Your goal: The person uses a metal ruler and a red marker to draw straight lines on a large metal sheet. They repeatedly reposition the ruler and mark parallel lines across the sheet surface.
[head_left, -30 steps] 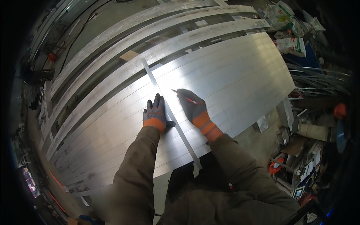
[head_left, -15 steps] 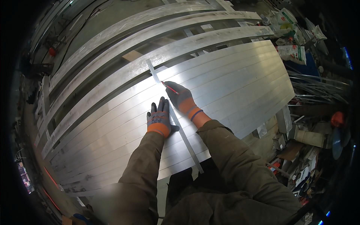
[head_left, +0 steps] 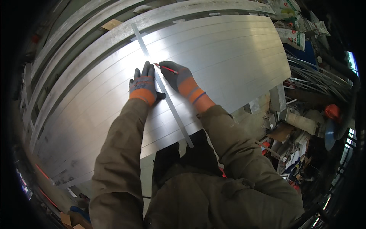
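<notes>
A long, flat metal bar (head_left: 173, 108) lies slantwise across a large silvery metal panel (head_left: 228, 57) marked by parallel lines, its near end jutting past the panel's front edge. My left hand (head_left: 144, 84), in a grey and orange glove with dark fingertips, rests flat at the bar's left side, fingers stretched out and thumb reaching over the bar. On the bar's right, my right hand (head_left: 182, 79), in a matching glove, pinches a red pencil (head_left: 168, 69). The pencil's tip is by the bar's right edge, close to my left fingertips.
Pale metal beams (head_left: 106, 40) run beneath and beyond the panel. White printed bags (head_left: 290, 37) stand at the far right, above a bundle of thin metal strips (head_left: 316, 74). A red rounded object (head_left: 332, 112) and cluttered tools lie to the right.
The whole view has shifted, so the panel and bar sit higher and further left. Along the bar, the pencil tip has come nearer to me, beside my left fingertips.
</notes>
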Tool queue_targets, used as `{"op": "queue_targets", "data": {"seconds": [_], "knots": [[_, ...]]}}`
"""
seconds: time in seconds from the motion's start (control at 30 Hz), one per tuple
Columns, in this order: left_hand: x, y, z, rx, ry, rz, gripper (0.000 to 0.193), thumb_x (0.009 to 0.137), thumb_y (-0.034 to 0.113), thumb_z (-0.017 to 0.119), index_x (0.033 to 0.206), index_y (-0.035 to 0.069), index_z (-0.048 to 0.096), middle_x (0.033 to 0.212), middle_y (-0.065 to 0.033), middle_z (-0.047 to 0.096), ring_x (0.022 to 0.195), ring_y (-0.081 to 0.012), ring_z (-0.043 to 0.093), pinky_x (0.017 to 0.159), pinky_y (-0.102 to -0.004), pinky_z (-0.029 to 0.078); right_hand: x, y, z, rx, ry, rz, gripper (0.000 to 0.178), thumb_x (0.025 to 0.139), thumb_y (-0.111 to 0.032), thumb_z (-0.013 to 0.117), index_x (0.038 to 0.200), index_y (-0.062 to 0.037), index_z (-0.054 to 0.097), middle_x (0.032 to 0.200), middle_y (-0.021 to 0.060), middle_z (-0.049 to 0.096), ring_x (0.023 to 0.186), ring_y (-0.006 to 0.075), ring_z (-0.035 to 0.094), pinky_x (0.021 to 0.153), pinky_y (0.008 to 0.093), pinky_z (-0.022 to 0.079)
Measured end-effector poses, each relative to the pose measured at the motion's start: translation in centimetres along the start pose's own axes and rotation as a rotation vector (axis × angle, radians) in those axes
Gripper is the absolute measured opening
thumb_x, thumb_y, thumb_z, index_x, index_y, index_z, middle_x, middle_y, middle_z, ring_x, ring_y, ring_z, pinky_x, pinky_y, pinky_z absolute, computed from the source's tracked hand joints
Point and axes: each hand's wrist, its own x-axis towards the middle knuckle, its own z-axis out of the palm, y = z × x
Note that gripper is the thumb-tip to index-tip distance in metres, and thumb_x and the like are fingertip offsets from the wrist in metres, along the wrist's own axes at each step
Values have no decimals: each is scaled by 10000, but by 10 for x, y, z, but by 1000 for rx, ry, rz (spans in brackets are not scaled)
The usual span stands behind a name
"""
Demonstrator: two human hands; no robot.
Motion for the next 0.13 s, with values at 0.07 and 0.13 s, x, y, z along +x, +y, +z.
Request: {"op": "queue_targets", "data": {"seconds": [0.07, 0.13], "knots": [[1, 2, -3, -32, 10, -9, 1525, 682, 483, 1129, 1892, 194, 246, 1983, -67, 205, 1770, -503, 284, 1395, -653, 391, -34, -3, -11, -31, -31, 44, 314, 1136, -284, 742, 1355, -87, 850, 1294, 201, 865, 1205, 352, 839, 1080, 429, 648], [-1, 6, -8, -11, -18, -27, 1513, 702, 507, 1119, 1895, 209, 239, 1991, -62, 181, 1781, -494, 259, 1416, -648, 356, -63, -3, -20, 22, -71, 131, 298, 1105, -248, 792, 1350, -90, 855, 1321, 198, 865, 1255, 314, 837, 1135, 429, 635]]}}
